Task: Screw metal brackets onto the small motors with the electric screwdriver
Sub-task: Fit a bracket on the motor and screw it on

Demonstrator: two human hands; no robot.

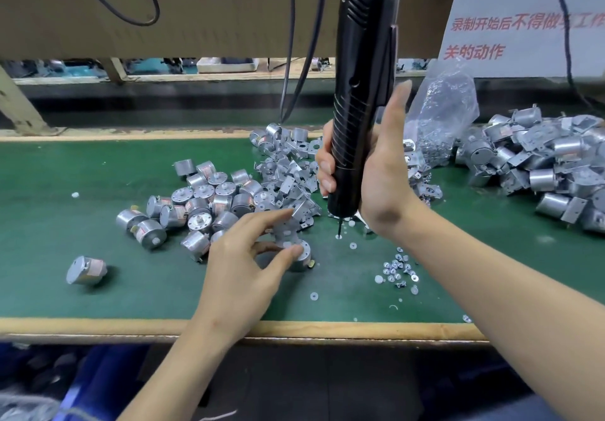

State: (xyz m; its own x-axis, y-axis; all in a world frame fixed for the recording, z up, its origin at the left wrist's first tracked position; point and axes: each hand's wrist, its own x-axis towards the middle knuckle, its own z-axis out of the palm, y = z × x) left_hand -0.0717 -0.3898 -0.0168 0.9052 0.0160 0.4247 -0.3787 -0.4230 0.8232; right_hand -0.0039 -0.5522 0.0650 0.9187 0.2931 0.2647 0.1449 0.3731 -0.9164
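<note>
Glossy black plastic on electric screwdriver (360,93); dull silvery metal on motors (203,204) at nine o'clock; matt green mat (65,224); crinkly clear plastic bag (442,109) at two o'clock.

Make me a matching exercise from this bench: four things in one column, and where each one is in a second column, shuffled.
Things:
1. electric screwdriver
2. bracketed motor
3. loose screws
4. plastic bag

Places:
A. scattered on the green mat beside the right forearm
B. upright, gripped by the right hand
C. behind the right hand, slumped between two piles of parts
D. held in the fingers of the left hand

Pairs: 1-B, 2-D, 3-A, 4-C
</note>
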